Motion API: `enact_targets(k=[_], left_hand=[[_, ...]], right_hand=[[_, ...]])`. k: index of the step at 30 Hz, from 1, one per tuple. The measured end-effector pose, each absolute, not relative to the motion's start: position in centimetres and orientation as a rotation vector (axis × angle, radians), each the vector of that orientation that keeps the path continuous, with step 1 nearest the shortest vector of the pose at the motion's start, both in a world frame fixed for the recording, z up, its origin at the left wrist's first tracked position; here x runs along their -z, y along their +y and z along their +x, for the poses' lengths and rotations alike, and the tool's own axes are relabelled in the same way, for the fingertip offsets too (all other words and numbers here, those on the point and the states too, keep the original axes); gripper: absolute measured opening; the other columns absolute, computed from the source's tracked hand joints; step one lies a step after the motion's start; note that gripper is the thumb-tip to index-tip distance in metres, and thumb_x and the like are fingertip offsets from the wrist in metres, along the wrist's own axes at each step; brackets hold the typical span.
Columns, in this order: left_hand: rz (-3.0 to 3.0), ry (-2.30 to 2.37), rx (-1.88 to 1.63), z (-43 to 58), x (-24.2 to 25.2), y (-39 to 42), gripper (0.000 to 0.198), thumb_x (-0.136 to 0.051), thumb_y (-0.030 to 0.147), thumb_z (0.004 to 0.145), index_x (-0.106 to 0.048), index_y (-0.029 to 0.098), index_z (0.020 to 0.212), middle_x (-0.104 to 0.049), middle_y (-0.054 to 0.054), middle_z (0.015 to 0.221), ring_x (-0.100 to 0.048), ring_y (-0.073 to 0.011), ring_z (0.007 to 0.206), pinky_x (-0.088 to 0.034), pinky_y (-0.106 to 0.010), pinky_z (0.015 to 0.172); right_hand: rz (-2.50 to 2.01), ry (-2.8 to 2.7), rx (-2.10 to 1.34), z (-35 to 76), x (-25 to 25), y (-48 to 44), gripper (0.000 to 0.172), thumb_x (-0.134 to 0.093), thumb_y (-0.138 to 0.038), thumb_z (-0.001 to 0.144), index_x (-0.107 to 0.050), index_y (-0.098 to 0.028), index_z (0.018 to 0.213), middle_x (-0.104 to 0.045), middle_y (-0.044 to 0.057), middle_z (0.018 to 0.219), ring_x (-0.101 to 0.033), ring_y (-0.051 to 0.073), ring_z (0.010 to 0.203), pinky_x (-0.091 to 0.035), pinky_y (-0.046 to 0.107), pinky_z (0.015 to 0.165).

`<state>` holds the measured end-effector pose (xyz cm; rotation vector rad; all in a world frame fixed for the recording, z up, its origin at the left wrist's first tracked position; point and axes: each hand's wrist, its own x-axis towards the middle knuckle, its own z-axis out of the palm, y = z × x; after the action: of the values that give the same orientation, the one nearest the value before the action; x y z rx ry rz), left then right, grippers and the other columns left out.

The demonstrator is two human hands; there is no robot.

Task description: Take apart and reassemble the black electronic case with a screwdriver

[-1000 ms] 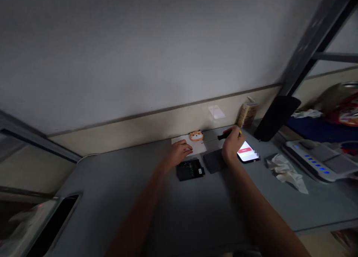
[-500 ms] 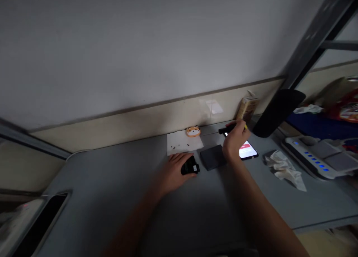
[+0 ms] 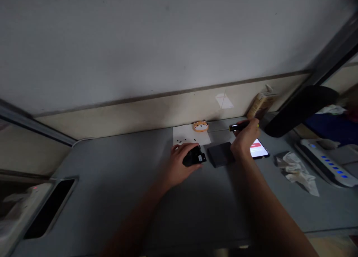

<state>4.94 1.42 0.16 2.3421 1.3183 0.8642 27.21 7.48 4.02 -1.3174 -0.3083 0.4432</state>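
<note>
My left hand (image 3: pixel 181 165) is wrapped round a small black device (image 3: pixel 194 156) on the grey table (image 3: pixel 117 175). Just behind it lies a white paper (image 3: pixel 181 131) with several tiny dark pieces on it. An orange animal-face case (image 3: pixel 200 126) rests at the paper's back right corner. In my right hand (image 3: pixel 246 137) is a black and yellow screwdriver (image 3: pixel 239 126), its thin shaft pointing left toward the case. A dark flat box (image 3: pixel 220 154) lies between my hands. Behind my right wrist a phone (image 3: pixel 258 149) shows a lit screen.
Crumpled tissue (image 3: pixel 298 171) lies right of the phone, beside a white unit with blue lights (image 3: pixel 327 164). A black cylinder (image 3: pixel 299 110) and a carton (image 3: pixel 260 105) stand at the back right. Another phone-like dark object (image 3: pixel 52 208) is at the left edge.
The view has shifted, so the table objects on the right appear farther right. The screwdriver in my right hand has turned, and its shaft now shows pointing left. My left hand keeps its hold.
</note>
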Motion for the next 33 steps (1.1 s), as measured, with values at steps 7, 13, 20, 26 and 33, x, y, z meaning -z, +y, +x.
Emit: enact_targets(k=[7, 13, 20, 26, 33], left_hand=[[2.891, 0.77, -0.672, 5.7, -0.4, -0.9, 0.06, -0.059, 0.064, 0.093, -0.06, 0.024, 0.139, -0.071, -0.009, 0.114, -0.063, -0.0252, 0.107, -0.043, -0.041, 0.105], [2.956, 0.639, -0.479, 6.7, 0.3, -1.9, 0.065, -0.056, 0.068, 0.092, -0.059, 0.023, 0.139, -0.07, -0.01, 0.117, -0.062, -0.0255, 0.108, -0.044, -0.04, 0.104], [2.852, 1.018, -0.91, 3.8, -1.4, 1.4, 0.039, -0.04, 0.04, 0.106, -0.072, 0.018, 0.101, -0.07, -0.008, 0.087, -0.066, -0.021, 0.088, -0.053, -0.034, 0.081], [2.761, 1.15, -0.908, 1.6, -0.5, 4.0, 0.033, -0.046, 0.025, 0.101, -0.067, 0.019, 0.076, -0.065, -0.003, 0.069, -0.063, -0.0169, 0.067, -0.053, -0.031, 0.071], [2.626, 1.131, -0.918, 1.4, 0.3, 4.2, 0.035, -0.047, 0.022, 0.098, -0.057, 0.02, 0.064, -0.058, -0.002, 0.063, -0.057, -0.0146, 0.06, -0.049, -0.027, 0.062]], right_hand=[[-1.344, -0.304, -0.539, 26.2, -2.8, 8.0, 0.037, -0.045, -0.035, 0.091, -0.054, -0.021, 0.057, -0.053, -0.004, 0.051, -0.042, 0.011, 0.045, -0.031, 0.026, 0.045], [-1.358, -0.364, -0.487, 25.2, -2.6, 7.9, 0.042, -0.043, -0.033, 0.091, -0.056, -0.021, 0.053, -0.053, -0.002, 0.05, -0.048, 0.013, 0.053, -0.035, 0.028, 0.052], [-1.418, -0.432, -0.385, 24.7, -2.9, 7.4, 0.042, -0.042, -0.03, 0.091, -0.057, -0.021, 0.052, -0.049, -0.003, 0.048, -0.048, 0.014, 0.053, -0.036, 0.03, 0.055], [-1.418, -0.469, -0.333, 24.8, -2.8, 7.2, 0.044, -0.041, -0.034, 0.091, -0.057, -0.021, 0.053, -0.048, -0.003, 0.048, -0.047, 0.014, 0.053, -0.034, 0.03, 0.054], [-1.382, -0.486, -0.312, 25.0, -2.4, 7.3, 0.042, -0.04, -0.036, 0.091, -0.055, -0.021, 0.054, -0.046, -0.004, 0.049, -0.044, 0.013, 0.052, -0.033, 0.029, 0.053]])
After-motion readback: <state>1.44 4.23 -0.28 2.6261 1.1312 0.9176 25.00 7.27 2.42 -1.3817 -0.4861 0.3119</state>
